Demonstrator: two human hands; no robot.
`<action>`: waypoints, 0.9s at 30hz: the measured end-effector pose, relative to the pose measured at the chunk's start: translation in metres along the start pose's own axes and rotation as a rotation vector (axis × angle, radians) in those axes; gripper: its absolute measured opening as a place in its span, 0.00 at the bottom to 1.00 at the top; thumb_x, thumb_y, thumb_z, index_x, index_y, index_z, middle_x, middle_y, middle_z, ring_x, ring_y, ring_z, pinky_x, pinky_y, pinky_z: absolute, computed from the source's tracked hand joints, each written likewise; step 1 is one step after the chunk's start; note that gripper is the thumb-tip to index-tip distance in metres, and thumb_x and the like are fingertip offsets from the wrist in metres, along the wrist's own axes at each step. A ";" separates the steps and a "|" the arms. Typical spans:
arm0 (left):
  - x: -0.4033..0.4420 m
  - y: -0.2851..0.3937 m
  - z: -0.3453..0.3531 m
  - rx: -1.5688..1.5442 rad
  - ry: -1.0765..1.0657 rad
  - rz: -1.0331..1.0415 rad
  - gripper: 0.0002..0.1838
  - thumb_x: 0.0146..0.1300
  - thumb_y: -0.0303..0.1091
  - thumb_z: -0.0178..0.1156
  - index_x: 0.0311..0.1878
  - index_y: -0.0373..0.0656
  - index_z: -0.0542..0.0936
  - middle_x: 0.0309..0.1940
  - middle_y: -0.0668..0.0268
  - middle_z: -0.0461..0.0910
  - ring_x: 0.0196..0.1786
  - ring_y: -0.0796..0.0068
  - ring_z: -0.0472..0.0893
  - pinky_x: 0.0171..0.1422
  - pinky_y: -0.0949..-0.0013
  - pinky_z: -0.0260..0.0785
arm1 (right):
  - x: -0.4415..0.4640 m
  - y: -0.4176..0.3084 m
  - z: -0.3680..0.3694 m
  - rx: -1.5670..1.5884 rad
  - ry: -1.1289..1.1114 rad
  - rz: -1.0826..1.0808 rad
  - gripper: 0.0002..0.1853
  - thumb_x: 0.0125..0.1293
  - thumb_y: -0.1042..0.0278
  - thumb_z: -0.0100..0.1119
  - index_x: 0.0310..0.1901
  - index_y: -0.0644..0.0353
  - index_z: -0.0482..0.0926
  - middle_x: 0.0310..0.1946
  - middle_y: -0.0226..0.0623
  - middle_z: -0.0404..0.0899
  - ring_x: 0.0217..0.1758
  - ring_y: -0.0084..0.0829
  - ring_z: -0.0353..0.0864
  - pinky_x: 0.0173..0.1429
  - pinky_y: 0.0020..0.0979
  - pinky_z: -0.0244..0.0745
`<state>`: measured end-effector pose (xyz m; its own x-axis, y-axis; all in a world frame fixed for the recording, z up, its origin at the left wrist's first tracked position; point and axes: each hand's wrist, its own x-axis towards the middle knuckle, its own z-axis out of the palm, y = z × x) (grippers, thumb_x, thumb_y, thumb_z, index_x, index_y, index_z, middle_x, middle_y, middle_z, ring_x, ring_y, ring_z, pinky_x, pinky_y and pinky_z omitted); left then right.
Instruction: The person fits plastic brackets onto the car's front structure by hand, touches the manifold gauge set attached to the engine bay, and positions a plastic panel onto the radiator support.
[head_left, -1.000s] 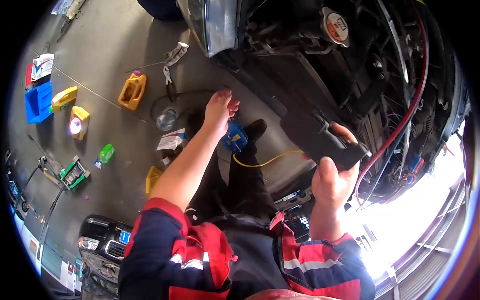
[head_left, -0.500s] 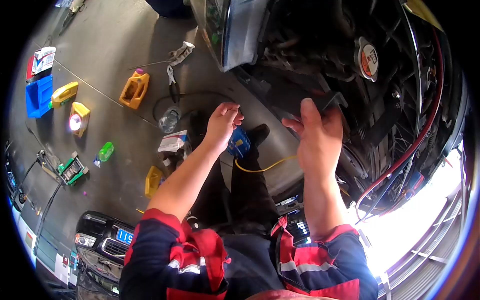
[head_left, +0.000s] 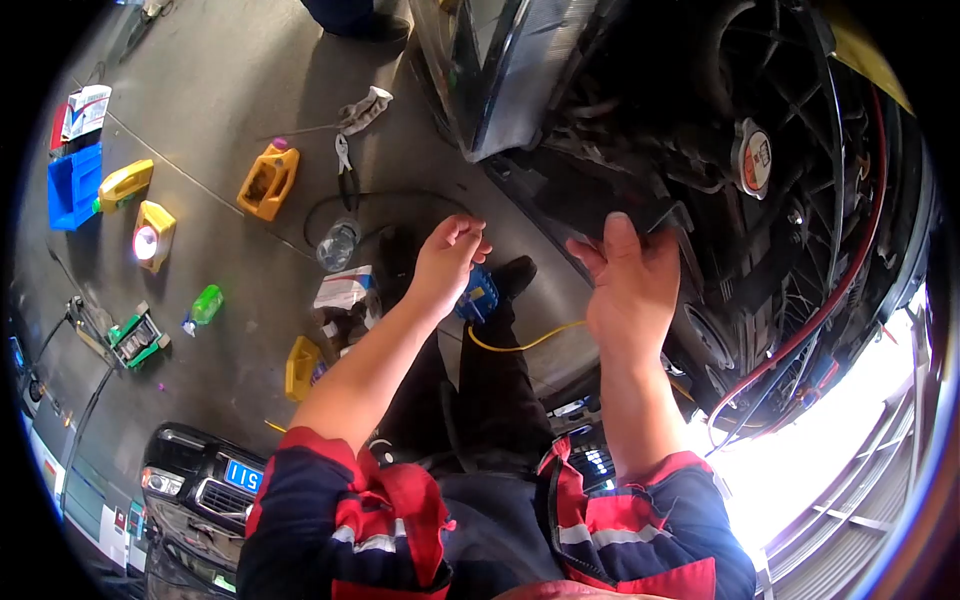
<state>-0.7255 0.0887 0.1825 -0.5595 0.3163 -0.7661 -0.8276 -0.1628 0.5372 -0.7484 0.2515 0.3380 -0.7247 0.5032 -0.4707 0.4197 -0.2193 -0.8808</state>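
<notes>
My left hand (head_left: 447,262) is held over the floor with its thumb and fingertips brought together. Whatever is in that pinch, if anything, is too small to make out. My right hand (head_left: 637,285) is at the front of the opened car, over a black plastic panel (head_left: 590,205). Its thumb and a finger stand apart; the other fingers are partly hidden, so contact with the panel is unclear. A blue object (head_left: 480,298) lies below my left hand, and a yellow hose (head_left: 520,347) curves from near it towards my right wrist.
The engine bay with its round cap (head_left: 753,158) fills the right, beside a headlight (head_left: 525,75). Yellow jugs (head_left: 268,180), a blue bin (head_left: 75,188), pliers (head_left: 346,175), a glove (head_left: 365,108) and a green jack (head_left: 137,337) lie about. Another person's shoe (head_left: 380,28) is at the top.
The view has shifted, so the engine bay and headlight sit lower and further right. Both hands keep nearly the same pose. More of the other person's shoe shows at the top.
</notes>
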 end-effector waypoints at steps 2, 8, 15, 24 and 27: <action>-0.002 0.001 -0.002 0.007 0.003 0.001 0.10 0.75 0.36 0.53 0.52 0.44 0.79 0.36 0.70 0.81 0.38 0.82 0.75 0.45 0.75 0.66 | 0.000 0.002 0.001 0.029 0.029 0.009 0.20 0.72 0.68 0.61 0.60 0.63 0.67 0.51 0.39 0.78 0.46 0.33 0.82 0.48 0.37 0.84; -0.005 0.004 0.002 0.071 -0.058 0.107 0.13 0.75 0.37 0.53 0.57 0.43 0.77 0.42 0.67 0.82 0.43 0.80 0.76 0.50 0.74 0.67 | -0.001 0.014 0.002 0.081 0.029 -0.034 0.23 0.71 0.64 0.62 0.61 0.63 0.66 0.53 0.40 0.77 0.47 0.34 0.82 0.49 0.39 0.84; -0.026 0.047 0.045 0.440 -0.077 0.537 0.29 0.66 0.29 0.62 0.69 0.37 0.67 0.57 0.58 0.77 0.60 0.68 0.75 0.63 0.67 0.67 | 0.002 0.017 0.006 0.051 0.071 -0.018 0.24 0.71 0.60 0.62 0.61 0.63 0.67 0.53 0.41 0.78 0.49 0.37 0.83 0.50 0.40 0.84; -0.012 0.074 0.066 0.706 0.114 0.813 0.19 0.59 0.32 0.68 0.53 0.38 0.80 0.37 0.55 0.81 0.40 0.55 0.83 0.42 0.59 0.75 | 0.012 -0.004 0.004 0.052 0.001 0.004 0.22 0.76 0.56 0.55 0.59 0.65 0.68 0.52 0.44 0.80 0.50 0.39 0.85 0.48 0.37 0.83; -0.011 0.080 0.066 0.792 0.141 0.886 0.17 0.57 0.33 0.68 0.50 0.40 0.82 0.31 0.59 0.79 0.35 0.56 0.81 0.38 0.57 0.74 | 0.012 -0.004 0.001 0.008 0.005 -0.018 0.22 0.77 0.55 0.53 0.60 0.65 0.68 0.51 0.45 0.81 0.49 0.41 0.86 0.47 0.37 0.84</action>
<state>-0.7825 0.1340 0.2578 -0.9622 0.2711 -0.0253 0.0783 0.3643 0.9280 -0.7592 0.2571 0.3356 -0.7293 0.5113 -0.4547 0.4025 -0.2169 -0.8893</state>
